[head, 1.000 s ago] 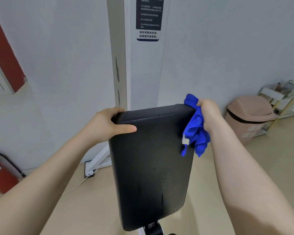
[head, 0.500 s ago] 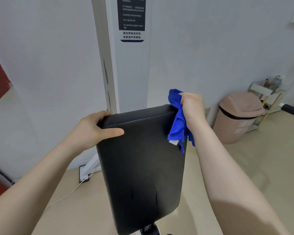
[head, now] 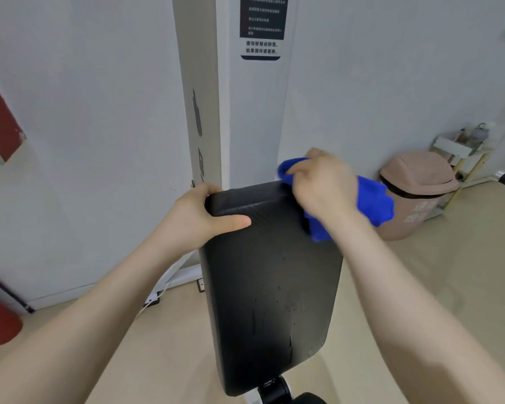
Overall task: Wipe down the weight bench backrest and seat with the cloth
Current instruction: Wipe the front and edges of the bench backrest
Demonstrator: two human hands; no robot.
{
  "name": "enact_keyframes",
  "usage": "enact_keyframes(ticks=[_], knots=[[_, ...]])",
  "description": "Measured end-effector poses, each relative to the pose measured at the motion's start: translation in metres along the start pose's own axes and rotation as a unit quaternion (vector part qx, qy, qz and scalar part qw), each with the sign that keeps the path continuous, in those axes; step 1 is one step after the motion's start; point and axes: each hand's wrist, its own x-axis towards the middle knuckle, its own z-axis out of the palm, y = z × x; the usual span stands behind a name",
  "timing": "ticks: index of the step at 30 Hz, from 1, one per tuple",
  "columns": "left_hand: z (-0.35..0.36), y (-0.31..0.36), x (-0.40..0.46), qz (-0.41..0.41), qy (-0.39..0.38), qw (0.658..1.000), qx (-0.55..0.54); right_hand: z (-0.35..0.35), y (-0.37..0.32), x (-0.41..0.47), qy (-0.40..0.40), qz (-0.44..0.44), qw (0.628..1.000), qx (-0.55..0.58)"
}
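Your left hand (head: 199, 217) was closed around the top corner of the black padded backrest (head: 270, 290), at about ten o'clock on the pad, with the thumb lying flat on the front. Your right hand (head: 322, 188) held the bright blue fluffy cloth (head: 372, 201) bunched up at the other top corner, at about one o'clock on the pad. Part of the cloth stuck out past your fingers toward the pink plastic bin (head: 417, 193) at three o'clock from your hand, and part hung down onto the front of the backrest.

The backrest stood tilted up in front of you. Only a dark bit at the bottom edge of the view could be the seat of the bench, and I cannot tell.

I think you were wiping the top edge. To do this well, you needed to press the cloth flat, not in a ball, so more of it touched the pad. You needed to keep the left hand firm so the pad did not wobble. There were small wet-looking spots at about six o'clock on the pad, so long strokes from top to bottom would have reached them.
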Motion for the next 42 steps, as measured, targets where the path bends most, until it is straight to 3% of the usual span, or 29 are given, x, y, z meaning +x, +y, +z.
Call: enact_keyframes(ticks=[4,8,9,11,13,14,19,22,24,28,30,32,36,40,42], knots=[[-0.017,-0.01,0.0,-0.012,-0.097,0.995,-0.019,0.021,-0.063,-0.029,0.004,-0.168,0.984,-0.053],[-0.037,-0.029,0.0,-0.015,-0.162,0.982,-0.097,0.02,-0.057,-0.027,-0.001,-0.262,0.964,-0.045],[-0.039,-0.033,0.001,-0.015,-0.159,0.982,-0.1,0.018,-0.051,-0.018,-0.023,-0.248,0.967,-0.051],[-0.038,-0.037,0.003,-0.014,-0.158,0.982,-0.1,0.015,-0.032,0.0,-0.041,-0.139,0.989,-0.039],[-0.036,-0.038,0.003,-0.005,-0.155,0.982,-0.11,0.012,-0.024,0.008,-0.018,-0.025,1.0,-0.006],[-0.035,-0.038,0.003,0.0,-0.152,0.981,-0.125,0.012,-0.03,0.005,-0.003,-0.012,1.0,0.005],[-0.036,-0.042,0.006,0.056,-0.158,0.978,-0.126,0.032,-0.101,-0.049,0.077,-0.22,0.972,0.031],[-0.033,-0.048,0.008,0.079,-0.149,0.979,-0.118,0.04,-0.104,-0.059,0.117,-0.286,0.951,-0.008],[-0.031,-0.049,0.005,0.069,-0.137,0.978,-0.139,0.041,-0.075,-0.055,0.168,-0.245,0.955,-0.029],[-0.03,-0.048,0.001,0.08,-0.146,0.978,-0.128,0.044,-0.011,-0.046,0.247,0.054,0.968,0.013],[-0.03,-0.048,0.0,0.09,-0.151,0.975,-0.135,0.049,-0.013,-0.047,0.265,0.122,0.954,0.066],[-0.03,-0.048,0.0,0.094,-0.156,0.973,-0.144,0.055,-0.037,-0.054,0.27,0.084,0.956,0.078],[-0.031,-0.048,0.002,0.096,-0.16,0.968,-0.169,0.07,-0.074,-0.085,0.261,-0.099,0.959,0.042],[-0.03,-0.048,0.001,0.097,-0.164,0.964,-0.186,0.082,-0.033,-0.092,0.258,-0.198,0.944,-0.057],[-0.03,-0.048,0.0,0.1,-0.168,0.963,-0.186,0.083,-0.007,-0.085,0.276,-0.186,0.937,-0.106]])
